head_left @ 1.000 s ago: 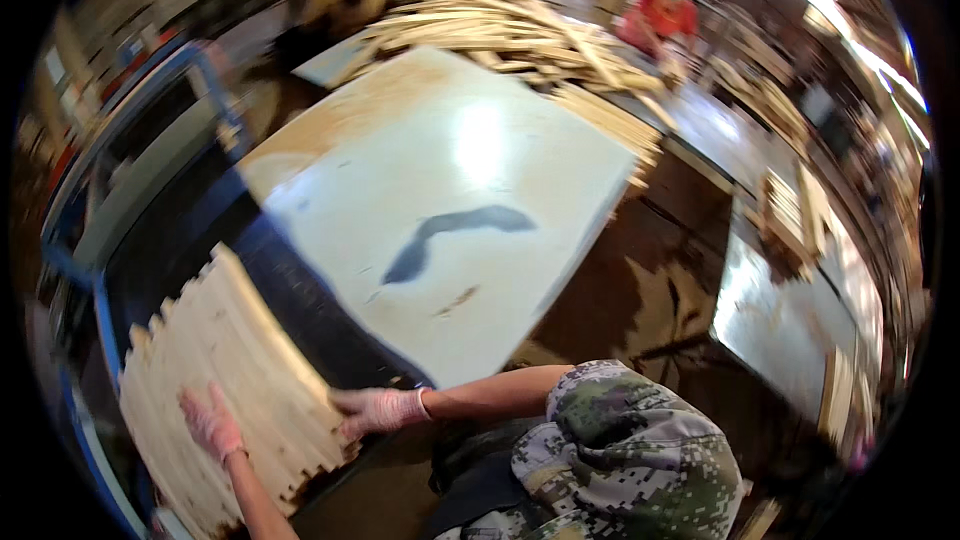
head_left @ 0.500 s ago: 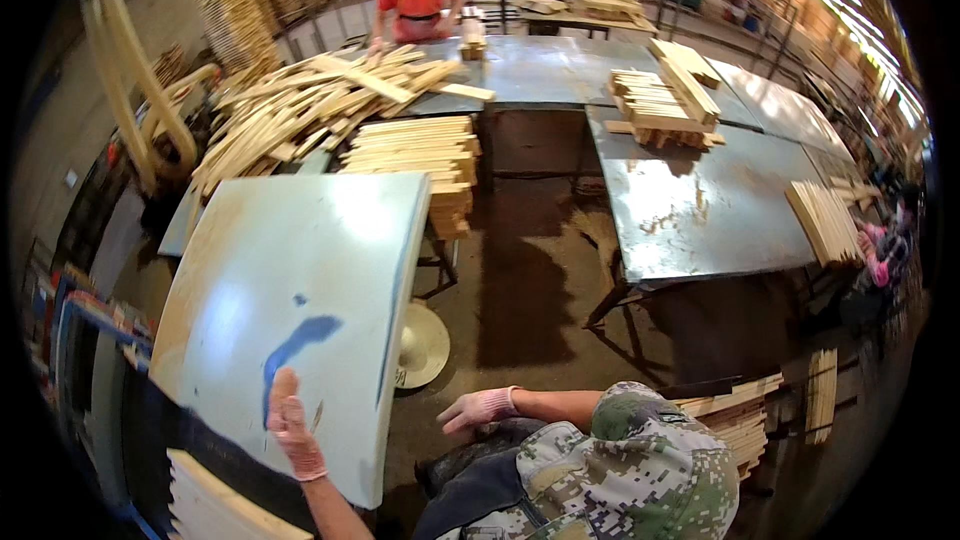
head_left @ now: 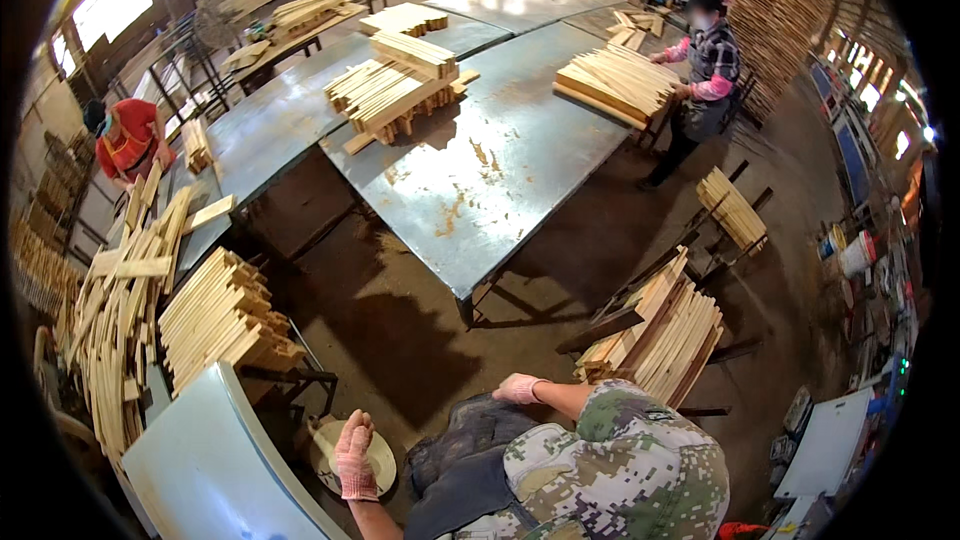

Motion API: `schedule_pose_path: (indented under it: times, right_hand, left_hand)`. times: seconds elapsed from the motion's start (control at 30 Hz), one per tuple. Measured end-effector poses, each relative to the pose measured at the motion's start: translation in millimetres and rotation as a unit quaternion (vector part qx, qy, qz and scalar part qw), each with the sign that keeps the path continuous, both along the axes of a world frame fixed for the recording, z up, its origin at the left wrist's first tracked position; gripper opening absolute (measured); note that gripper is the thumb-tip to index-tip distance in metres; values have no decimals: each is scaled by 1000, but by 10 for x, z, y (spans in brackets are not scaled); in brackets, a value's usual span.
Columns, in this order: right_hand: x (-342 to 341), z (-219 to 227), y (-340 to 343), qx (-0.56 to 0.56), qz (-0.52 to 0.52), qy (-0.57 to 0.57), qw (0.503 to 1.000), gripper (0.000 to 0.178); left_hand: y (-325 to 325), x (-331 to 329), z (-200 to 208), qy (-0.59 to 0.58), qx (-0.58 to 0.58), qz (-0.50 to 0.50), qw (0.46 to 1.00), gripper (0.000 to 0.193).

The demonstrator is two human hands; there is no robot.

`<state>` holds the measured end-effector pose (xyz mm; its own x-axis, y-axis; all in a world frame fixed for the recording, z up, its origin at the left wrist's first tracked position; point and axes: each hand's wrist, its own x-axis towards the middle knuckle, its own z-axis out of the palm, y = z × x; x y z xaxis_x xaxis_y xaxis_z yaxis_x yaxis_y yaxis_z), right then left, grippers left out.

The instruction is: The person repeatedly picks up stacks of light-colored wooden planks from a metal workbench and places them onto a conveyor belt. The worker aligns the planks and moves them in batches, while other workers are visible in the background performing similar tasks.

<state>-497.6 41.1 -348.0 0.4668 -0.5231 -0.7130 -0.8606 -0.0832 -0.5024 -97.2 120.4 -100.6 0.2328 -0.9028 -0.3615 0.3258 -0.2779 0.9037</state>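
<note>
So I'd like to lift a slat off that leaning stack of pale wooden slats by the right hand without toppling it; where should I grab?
Take the top slat of the leaning stack of pale wooden slats at its raised upper end, coming from above with the right hand. The slats tilt on a dark frame, upper ends free; lower ends look wedged.

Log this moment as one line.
left hand: gloved, empty, raised near pale table edge | right hand: gloved, empty, beside leaning wood slat stack | two other people at the metal tables

wood stacks point(head_left: 400, 80) on metal table point(head_left: 500, 180)
</note>
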Motion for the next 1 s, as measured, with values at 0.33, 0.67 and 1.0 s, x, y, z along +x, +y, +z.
schedule_pose_path:
  times: [0.33,0.67,1.0]
  right_hand:
    - [-9,-258,0,144,-310,104,934,47]
    - [406,655,-1533,102,-331,32,938,49]
    - [110,477,-1606,103,-442,47,890,69]
  left_hand:
    - [-1427,211,-687,48,41,-107,992,46]
    - [-3151,535,-944,-66,87,-243,964,49]
    - [-4187,177,-1101,-126,99,-359,919,54]
